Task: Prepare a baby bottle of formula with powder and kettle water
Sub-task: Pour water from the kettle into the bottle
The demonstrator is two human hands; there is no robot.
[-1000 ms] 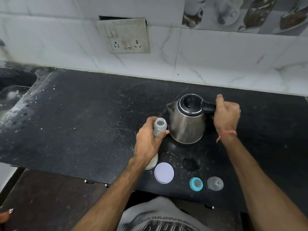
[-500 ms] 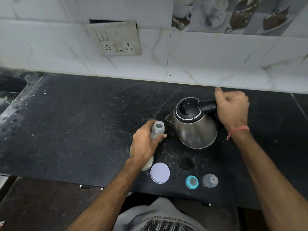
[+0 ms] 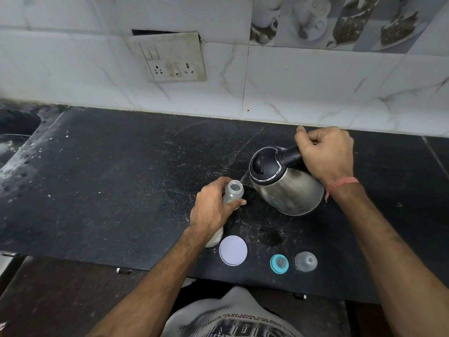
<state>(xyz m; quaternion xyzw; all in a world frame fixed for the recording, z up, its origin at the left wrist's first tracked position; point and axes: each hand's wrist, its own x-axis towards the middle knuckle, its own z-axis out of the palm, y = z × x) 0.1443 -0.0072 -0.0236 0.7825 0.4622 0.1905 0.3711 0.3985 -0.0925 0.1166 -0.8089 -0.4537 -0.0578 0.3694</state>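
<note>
1. Against the earlier pictures, the kettle (image 3: 283, 181) has tipped over toward the left; a second ago it stood upright on the counter (image 3: 121, 181), and now its spout sits just beside the open mouth of the baby bottle (image 3: 233, 191).
2. The right hand (image 3: 326, 154) has risen with the handle and keeps its fingers wrapped tight around the black grip, thumb pointing to the far side.
3. The left hand (image 3: 213, 210) is still closed around the bottle's body, fingers curled round it, in much the same spot as before.
4. The bottle stands roughly upright near the middle of the counter, left of the kettle. It is pale and translucent, its neck uncovered; a whitish base shows below the palm. Whether water is flowing into it cannot be told.
5. The kettle is brushed steel with a black lid and handle, its base lifted on the right side.
6. Along the near edge, unmoved, lie a round white lid (image 3: 233, 250), a teal ring with nipple (image 3: 279, 263) and a clear cap (image 3: 306, 261), left to right, each apart from the next.
7. A red thread (image 3: 341, 184) circles the right wrist.
</note>
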